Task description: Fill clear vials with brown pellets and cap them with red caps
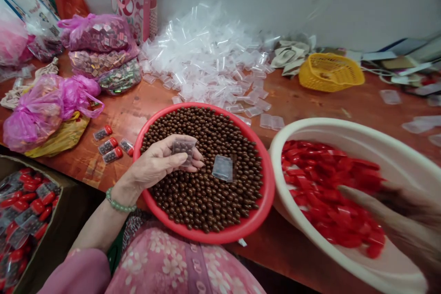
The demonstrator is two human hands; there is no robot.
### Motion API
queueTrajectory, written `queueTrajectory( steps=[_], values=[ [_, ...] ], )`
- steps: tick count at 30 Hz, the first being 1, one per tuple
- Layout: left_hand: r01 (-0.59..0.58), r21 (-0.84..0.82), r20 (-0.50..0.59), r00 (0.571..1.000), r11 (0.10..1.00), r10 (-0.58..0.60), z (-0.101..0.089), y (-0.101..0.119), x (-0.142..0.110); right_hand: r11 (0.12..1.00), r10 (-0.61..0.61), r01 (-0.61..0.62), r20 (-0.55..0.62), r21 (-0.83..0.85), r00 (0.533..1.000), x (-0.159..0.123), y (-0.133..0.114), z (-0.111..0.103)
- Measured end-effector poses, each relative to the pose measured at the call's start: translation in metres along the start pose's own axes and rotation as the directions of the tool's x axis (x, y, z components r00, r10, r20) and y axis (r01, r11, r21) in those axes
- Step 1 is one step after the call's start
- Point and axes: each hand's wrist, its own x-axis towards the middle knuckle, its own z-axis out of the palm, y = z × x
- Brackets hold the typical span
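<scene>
My left hand [160,161], with a green bead bracelet on its wrist, grips a small clear plastic box [183,148] with dark brown balls inside. It is above a red basin [268,188] full of glossy brown balls [206,206]. Another clear box [222,167] lies on those balls. To the right, my right hand [372,204] reaches into a white basin [330,125] among red plastic caps [317,183]. Motion smears its fingers, so what they hold cannot be made out.
Behind the red basin rises a heap of clear empty boxes [213,55]. Several filled, red-capped boxes [108,144] lie left of it. A carton of similar boxes [27,211] stands lower left. Pink bags [37,110] and a yellow basket [330,73] sit farther back.
</scene>
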Motion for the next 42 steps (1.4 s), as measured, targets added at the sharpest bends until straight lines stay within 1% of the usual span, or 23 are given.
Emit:
queueTrajectory(
  steps=[1,2,3,4,5,7,8,9,10,11,13,15,18,21,23,27,30,32,35,37,40,42],
  values=[
    [0.02,-0.041,0.009,1.0,0.999,-0.02,0.0,0.001,0.0,0.993,0.091,-0.091,-0.005,0.078,0.996,-0.005,-0.015,0.004],
    [0.038,-0.076,0.017,0.999,0.996,-0.037,0.0,0.002,0.0,0.974,0.155,-0.142,-0.059,0.177,0.986,-0.012,-0.034,0.011],
    [0.051,-0.102,0.02,0.999,0.993,-0.049,0.001,0.002,0.001,0.947,0.179,-0.183,0.039,0.263,0.983,-0.02,-0.054,0.019],
    [0.057,-0.117,0.017,0.998,0.992,-0.055,0.003,0.003,0.001,0.92,0.156,-0.171,0.072,0.353,0.985,-0.028,-0.076,0.029],
    [0.061,-0.118,0.005,0.998,0.991,-0.061,0.005,0.002,0.002,0.883,0.126,-0.131,0.041,0.451,0.991,-0.036,-0.097,0.04],
    [0.049,-0.079,-0.062,0.997,0.996,-0.054,0.012,0.0,0.003,0.806,0.039,-0.123,0.155,0.579,0.987,-0.05,-0.133,0.063],
    [0.036,-0.039,-0.108,0.993,0.999,-0.04,0.017,-0.002,0.003,0.774,-0.022,-0.101,0.185,0.626,0.982,-0.055,-0.146,0.075],
    [0.026,0.008,-0.149,0.989,1.0,-0.024,0.022,-0.004,0.003,0.735,-0.099,-0.088,0.234,0.673,0.967,-0.058,-0.156,0.086],
    [0.02,0.05,-0.178,0.984,0.999,-0.011,0.027,-0.006,0.002,0.698,-0.167,-0.08,0.271,0.711,0.948,-0.06,-0.163,0.096],
    [0.017,0.08,-0.196,0.981,0.997,-0.001,0.032,-0.009,0.002,0.661,-0.235,-0.055,0.276,0.749,0.932,-0.06,-0.167,0.104],
    [0.016,0.099,-0.212,0.977,0.995,0.006,0.039,-0.014,0.003,0.62,-0.325,0.001,0.256,0.784,0.91,-0.061,-0.17,0.118],
    [-0.01,0.093,-0.256,0.966,0.996,0.034,0.041,-0.018,0.004,0.626,-0.368,0.052,0.235,0.778,0.9,-0.061,-0.168,0.126],
    [-0.062,0.071,-0.323,0.943,0.996,0.082,0.038,-0.024,0.008,0.649,-0.403,0.089,0.241,0.756,0.883,-0.062,-0.165,0.132],
    [-0.071,0.034,-0.326,0.942,0.997,0.078,0.032,-0.027,0.01,0.647,-0.442,0.134,0.226,0.751,0.868,-0.062,-0.166,0.135],
    [-0.068,0.034,-0.326,0.942,0.997,0.076,0.029,-0.027,0.01,0.648,-0.44,0.137,0.221,0.75,0.87,-0.063,-0.167,0.135],
    [-0.072,0.07,-0.341,0.935,0.995,0.092,0.031,-0.021,0.011,0.647,-0.364,0.062,0.236,0.76,0.901,-0.065,-0.167,0.13],
    [-0.081,0.09,-0.354,0.929,0.993,0.107,0.034,-0.017,0.012,0.655,-0.353,0.08,0.211,0.751,0.912,-0.066,-0.162,0.129],
    [-0.102,0.079,-0.352,0.928,0.992,0.124,0.034,-0.017,0.013,0.63,-0.369,0.081,0.206,0.772,0.906,-0.066,-0.161,0.129],
    [-0.142,0.044,-0.339,0.929,0.989,0.148,0.029,-0.02,0.014,0.568,-0.413,0.02,0.264,0.823,0.871,-0.061,-0.163,0.128],
    [-0.152,0.013,-0.33,0.932,0.988,0.148,0.026,-0.022,0.014,0.556,-0.449,-0.015,0.316,0.831,0.836,-0.057,-0.166,0.125],
    [-0.141,-0.006,-0.307,0.943,0.99,0.133,0.023,-0.024,0.015,0.582,-0.508,-0.05,0.411,0.812,0.757,-0.052,-0.168,0.118],
    [-0.138,0.034,-0.301,0.943,0.99,0.141,0.022,-0.024,0.015,0.624,-0.491,-0.104,0.492,0.775,0.719,-0.051,-0.167,0.115]
  ],
)
